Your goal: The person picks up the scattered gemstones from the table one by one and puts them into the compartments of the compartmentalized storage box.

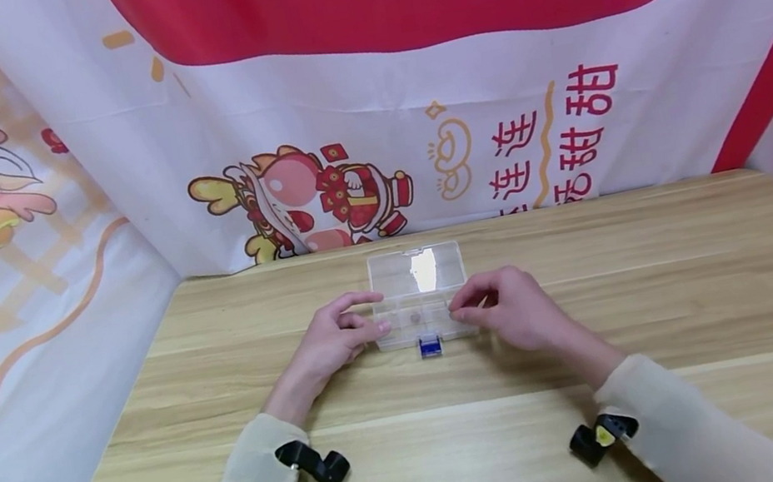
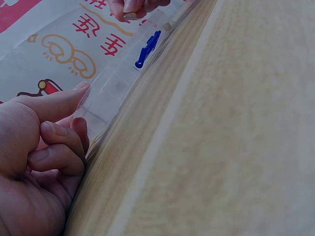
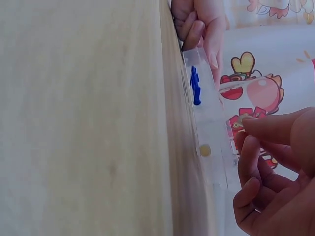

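Note:
A clear plastic compartment box (image 1: 409, 334) stands on the table with its transparent lid (image 1: 395, 273) swung up at the back. A blue latch (image 1: 430, 346) sits at the middle of its front. My left hand (image 1: 337, 337) holds the box's left end, thumb over the edge and other fingers bent beside it. Above the right part of the box, my right hand (image 1: 515, 309) pinches a small coin (image 3: 241, 120) between thumb and forefinger. Another yellowish coin (image 3: 204, 150) shows through the box wall in the right wrist view. A small round piece (image 1: 416, 318) is in a middle compartment.
The box rests on a wood-grain table (image 1: 420, 455), towards its back edge. Behind the table hangs a white printed cloth (image 1: 364, 101) with red patterns, and more printed cloth (image 1: 17, 350) hangs on the left. Both sleeves carry black wrist cameras.

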Demonstrator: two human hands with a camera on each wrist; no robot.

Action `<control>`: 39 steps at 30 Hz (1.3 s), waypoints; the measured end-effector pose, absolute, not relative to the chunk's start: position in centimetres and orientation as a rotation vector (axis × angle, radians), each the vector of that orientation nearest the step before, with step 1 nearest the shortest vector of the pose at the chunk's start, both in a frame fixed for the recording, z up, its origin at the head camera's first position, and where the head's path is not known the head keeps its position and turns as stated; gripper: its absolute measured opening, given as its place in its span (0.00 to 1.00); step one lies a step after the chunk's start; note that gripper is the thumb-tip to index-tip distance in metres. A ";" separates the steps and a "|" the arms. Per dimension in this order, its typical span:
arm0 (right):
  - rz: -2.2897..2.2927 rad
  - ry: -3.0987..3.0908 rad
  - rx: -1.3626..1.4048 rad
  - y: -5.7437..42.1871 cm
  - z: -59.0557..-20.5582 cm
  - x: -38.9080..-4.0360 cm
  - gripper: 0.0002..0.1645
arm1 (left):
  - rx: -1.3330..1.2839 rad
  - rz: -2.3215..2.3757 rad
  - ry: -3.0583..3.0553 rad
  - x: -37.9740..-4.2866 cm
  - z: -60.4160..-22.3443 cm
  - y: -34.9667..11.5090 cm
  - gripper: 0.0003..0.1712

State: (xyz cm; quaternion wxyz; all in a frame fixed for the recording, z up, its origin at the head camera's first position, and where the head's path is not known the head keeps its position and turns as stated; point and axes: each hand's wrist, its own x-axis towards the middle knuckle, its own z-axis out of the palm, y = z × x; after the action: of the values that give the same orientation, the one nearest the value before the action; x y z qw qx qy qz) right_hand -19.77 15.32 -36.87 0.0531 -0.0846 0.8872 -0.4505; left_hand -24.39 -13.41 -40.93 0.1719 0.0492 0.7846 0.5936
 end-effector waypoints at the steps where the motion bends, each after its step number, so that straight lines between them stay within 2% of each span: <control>1: -1.367 2.696 -0.258 15.2 -36.9 -19.7 0.05 | 0.140 1.684 2.229 -24.4 -40.9 -13.4 0.28; 39: -1.276 2.732 -0.267 14.5 -37.9 -19.9 0.04 | 0.155 1.686 2.232 -24.2 -40.8 -13.4 0.28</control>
State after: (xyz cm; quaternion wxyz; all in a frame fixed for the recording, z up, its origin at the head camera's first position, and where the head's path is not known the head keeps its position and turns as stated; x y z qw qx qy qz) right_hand -19.86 14.47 -37.91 0.0573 -0.0882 0.9010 -0.4208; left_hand -24.20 -13.39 -40.80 0.1689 0.0545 0.7852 0.5932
